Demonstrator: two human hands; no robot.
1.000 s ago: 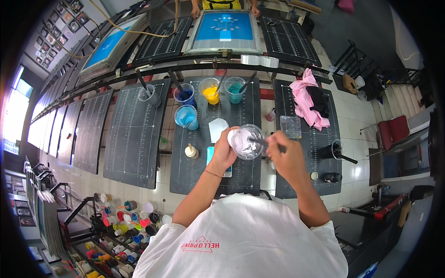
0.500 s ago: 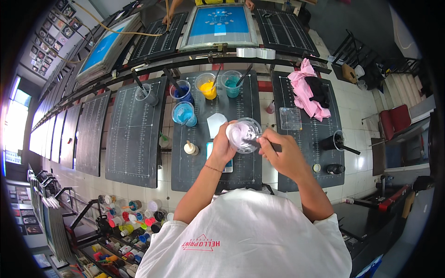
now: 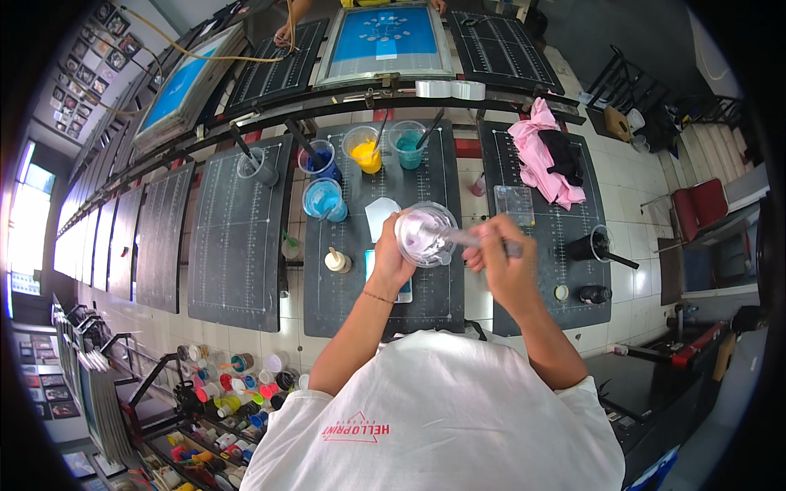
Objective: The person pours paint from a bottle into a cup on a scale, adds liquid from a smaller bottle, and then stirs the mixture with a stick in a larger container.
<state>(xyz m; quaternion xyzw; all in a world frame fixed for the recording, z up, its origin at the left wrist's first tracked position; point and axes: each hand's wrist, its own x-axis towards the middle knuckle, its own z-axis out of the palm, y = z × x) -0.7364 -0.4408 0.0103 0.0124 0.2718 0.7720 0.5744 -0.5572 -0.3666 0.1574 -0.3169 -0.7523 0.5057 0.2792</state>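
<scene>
My left hand (image 3: 391,255) is closed round a clear plastic cup (image 3: 428,255) with pale lilac paint inside, its mouth tilted toward me. In my right hand (image 3: 503,255) is a dark stirring stick (image 3: 468,238), blurred by motion, its far end in the paint. On the dark board beyond stand cups of yellow paint (image 3: 365,152), teal paint (image 3: 408,147), light blue paint (image 3: 324,200) and dark blue paint (image 3: 322,163), each with a stick. A small white bottle (image 3: 336,260) is left of my left hand. Partly behind that wrist lies a phone (image 3: 404,292).
Pink cloth (image 3: 536,159) and black cloth lie on the right board, with a cup of black paint (image 3: 594,245) and a black bottle (image 3: 595,294) nearer. A cup (image 3: 258,169) stands on the left board. A person's hand (image 3: 284,34) shows beyond, beside a blue-and-white screen frame (image 3: 383,37).
My right hand has moved slightly right and up, drawing the stick out longer and turning its tip toward the cup's left side. The cup has shifted slightly left.
</scene>
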